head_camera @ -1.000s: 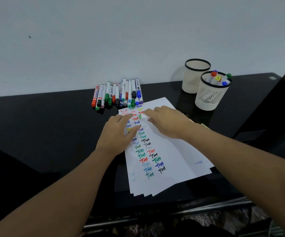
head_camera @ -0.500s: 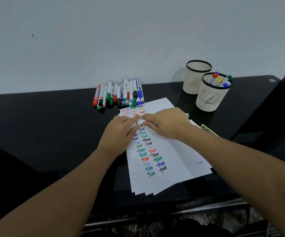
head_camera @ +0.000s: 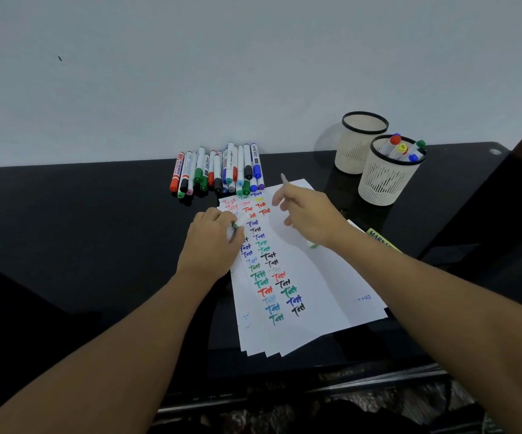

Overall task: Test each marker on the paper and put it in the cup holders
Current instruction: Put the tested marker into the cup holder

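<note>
My right hand (head_camera: 313, 217) grips a white marker with a green end; its bare tip (head_camera: 283, 178) points up and away over the top of the paper, blurred. Over the paper's left edge, my left hand (head_camera: 212, 245) pinches the marker's white-and-green cap (head_camera: 237, 223). The fanned stack of white paper (head_camera: 322, 286) carries several coloured "Test" scribbles. A pile of capped markers (head_camera: 219, 170) lies against the wall behind the paper. Two cream mesh cup holders stand at the right: the rear cup (head_camera: 355, 158) looks empty, and the front cup (head_camera: 385, 183) holds several markers.
The black glossy table (head_camera: 81, 230) ends at a white wall behind. A yellow marker box (head_camera: 382, 241) lies to the right of the paper, partly behind my right forearm. A dark surface rises at the far right.
My hands were together on the marker over the paper; they have pulled apart. The cap stays with my left hand, and my right hand has lifted the uncapped marker to the right.
</note>
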A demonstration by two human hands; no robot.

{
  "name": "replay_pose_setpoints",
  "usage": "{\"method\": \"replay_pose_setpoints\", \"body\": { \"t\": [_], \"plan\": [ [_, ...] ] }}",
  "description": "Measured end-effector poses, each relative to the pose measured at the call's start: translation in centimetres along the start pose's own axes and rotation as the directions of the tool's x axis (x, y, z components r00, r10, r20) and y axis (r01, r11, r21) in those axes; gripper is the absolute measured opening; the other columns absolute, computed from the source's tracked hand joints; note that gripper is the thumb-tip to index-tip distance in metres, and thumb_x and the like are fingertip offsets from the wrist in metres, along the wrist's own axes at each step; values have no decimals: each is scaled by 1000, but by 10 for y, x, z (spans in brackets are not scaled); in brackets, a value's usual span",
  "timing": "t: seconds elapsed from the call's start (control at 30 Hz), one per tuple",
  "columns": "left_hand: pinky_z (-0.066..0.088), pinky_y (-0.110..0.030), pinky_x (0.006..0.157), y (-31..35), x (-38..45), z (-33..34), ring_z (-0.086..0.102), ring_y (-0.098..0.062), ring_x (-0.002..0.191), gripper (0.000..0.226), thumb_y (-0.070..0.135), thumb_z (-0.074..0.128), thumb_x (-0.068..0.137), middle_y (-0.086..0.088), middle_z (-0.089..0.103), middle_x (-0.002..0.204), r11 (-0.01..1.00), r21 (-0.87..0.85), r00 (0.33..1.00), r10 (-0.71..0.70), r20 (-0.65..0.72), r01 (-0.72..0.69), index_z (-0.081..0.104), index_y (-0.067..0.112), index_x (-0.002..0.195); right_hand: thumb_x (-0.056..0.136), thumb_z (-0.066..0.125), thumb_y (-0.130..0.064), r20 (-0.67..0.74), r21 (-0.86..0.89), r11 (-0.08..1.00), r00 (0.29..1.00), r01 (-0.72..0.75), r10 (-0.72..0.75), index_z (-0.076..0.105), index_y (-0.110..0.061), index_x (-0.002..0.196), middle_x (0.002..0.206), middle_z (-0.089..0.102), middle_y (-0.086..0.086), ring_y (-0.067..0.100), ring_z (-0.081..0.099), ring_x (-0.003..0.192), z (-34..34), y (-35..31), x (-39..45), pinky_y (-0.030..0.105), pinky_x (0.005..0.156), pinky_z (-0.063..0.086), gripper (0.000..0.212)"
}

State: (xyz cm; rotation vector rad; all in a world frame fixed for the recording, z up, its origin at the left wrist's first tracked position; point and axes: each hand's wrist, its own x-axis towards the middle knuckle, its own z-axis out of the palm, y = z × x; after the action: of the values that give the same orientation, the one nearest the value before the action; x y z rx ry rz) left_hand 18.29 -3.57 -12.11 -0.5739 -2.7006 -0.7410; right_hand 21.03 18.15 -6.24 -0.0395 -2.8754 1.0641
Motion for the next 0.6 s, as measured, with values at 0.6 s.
{"method": "replay_pose_setpoints", "body": {
  "t": [0.6],
  "plan": [
    [47, -44, 100, -3, 3, 3, 51, -19, 119, 39, 32, 60, 98, 0, 65, 127, 999, -41, 1000, 22, 23, -21, 66, 16, 132, 106, 54, -33, -228, 462, 886, 960, -40, 162, 66, -23, 110, 91, 67, -6, 13, 66, 88, 34, 10, -16, 39, 90, 58, 16]
  ]
}}
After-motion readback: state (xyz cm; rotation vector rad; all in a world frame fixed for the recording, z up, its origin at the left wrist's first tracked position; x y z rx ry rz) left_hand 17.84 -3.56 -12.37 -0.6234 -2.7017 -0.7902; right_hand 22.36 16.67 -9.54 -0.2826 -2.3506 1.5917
